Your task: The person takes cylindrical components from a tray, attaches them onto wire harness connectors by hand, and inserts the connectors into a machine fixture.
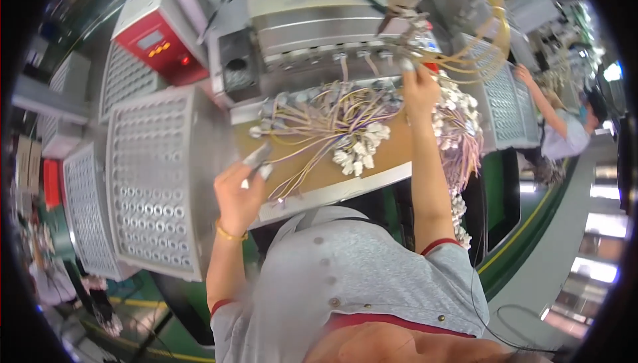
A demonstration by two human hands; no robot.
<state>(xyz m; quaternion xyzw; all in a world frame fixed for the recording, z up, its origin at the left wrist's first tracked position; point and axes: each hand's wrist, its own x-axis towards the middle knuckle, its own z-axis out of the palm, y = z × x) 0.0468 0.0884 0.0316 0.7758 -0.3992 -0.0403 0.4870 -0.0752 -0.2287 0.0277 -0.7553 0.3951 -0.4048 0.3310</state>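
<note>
My left hand (238, 197) is at the left front of the brown work surface (392, 154). Pale covers sit on its thumb and forefinger, which are spread apart beside the loose ends of thin wires. A bundle of yellow and purple wires (345, 120) with white connectors (359, 154) lies in the middle of the surface. My right hand (421, 94) is stretched far forward to the right, below a metal mechanism (401, 4). Its fingers are closed together at a covered fingertip; whatever they pinch is too small or blurred to make out.
A grey machine (312, 27) with a row of fittings runs along the back. A red-fronted box (163, 44) and grey perforated bins (153, 183) stand at left. Yellow tubes (498, 24) hang at right above more white connectors (458, 114). Another person (565, 134) works far right.
</note>
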